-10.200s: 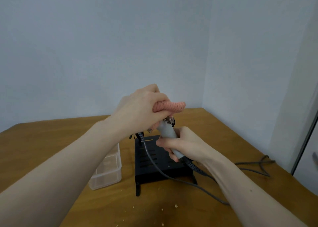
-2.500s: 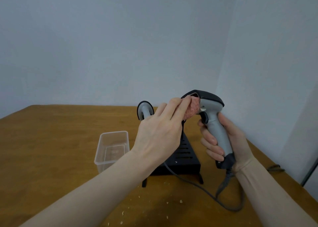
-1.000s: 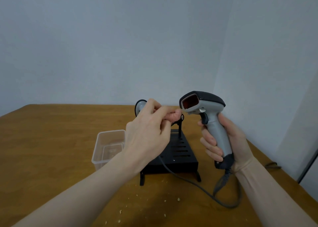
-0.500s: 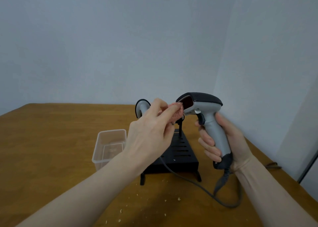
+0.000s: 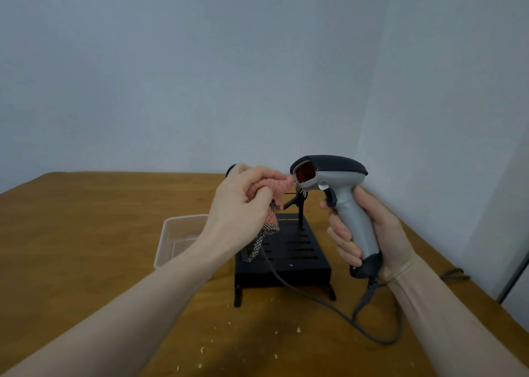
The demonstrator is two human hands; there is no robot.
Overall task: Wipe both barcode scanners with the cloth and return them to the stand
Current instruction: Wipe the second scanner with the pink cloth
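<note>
The right hand (image 5: 375, 233) holds one scanner (image 5: 335, 187) upright by its grey handle, fingers wrapped fully round it and closed firm, the dark head level and its reddish window facing left. The left hand (image 5: 243, 205) is closed round a bunched pink cloth (image 5: 279, 185); a fold of it sticks out past the fingertips and sits just beside the window, touching or nearly so, while a checked tail hangs below the palm. Behind that hand, a dark rounded shape (image 5: 230, 170) is probably the second scanner's head, but it is mostly hidden. The black slotted stand (image 5: 289, 256) sits on the counter (image 5: 86, 233) between the two forearms, with a thin post rising at its back.

The scanner looks like a hard plastic shell, light and stiff, with a smooth handle that could slip in a loose grip; holding low on the handle, as now, leaves the head and window free for wiping. The window is likely the part most easily scratched or smeared, so light pressure should do. Its cable (image 5: 372, 336) trails from the handle base in a loop across the counter and may tug or snag on the stand. The cloth is soft and limp, and works best bunched.

The counter is brown wood, scattered with pale crumbs near the front. A clear tub (image 5: 174, 233) stands just left of the stand. Plain pale walls meet in a corner behind.
</note>
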